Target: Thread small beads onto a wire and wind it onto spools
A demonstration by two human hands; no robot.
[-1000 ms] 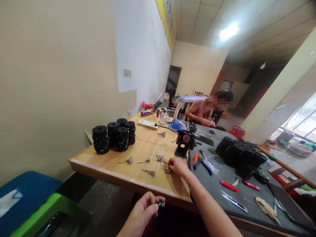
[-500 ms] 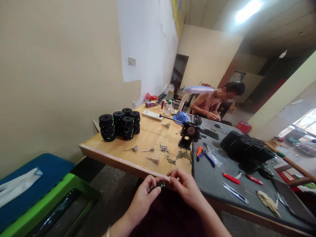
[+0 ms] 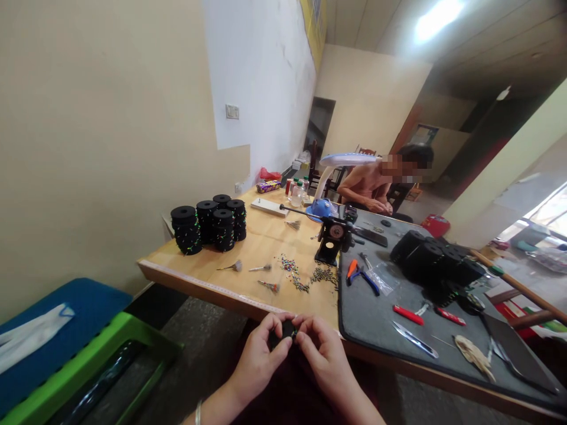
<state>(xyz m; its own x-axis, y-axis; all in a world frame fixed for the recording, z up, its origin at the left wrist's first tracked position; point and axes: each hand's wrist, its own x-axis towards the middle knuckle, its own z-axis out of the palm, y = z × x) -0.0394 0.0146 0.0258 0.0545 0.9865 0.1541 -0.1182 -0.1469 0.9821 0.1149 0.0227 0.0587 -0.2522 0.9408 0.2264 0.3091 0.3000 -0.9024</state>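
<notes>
A: Change?
B: Right hand left the metal bits, now at black spool. Can't tell its grip.
A: Left hand?
B: Holding spool, near table edge. Looks like 2-handed work now.

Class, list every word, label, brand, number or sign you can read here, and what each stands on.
No text can be read.
Yellow banner: cut off, blurred.
Purple box: print too small.
Pale measuring strip: markings too small.
Distant notice: too blurred.
</notes>
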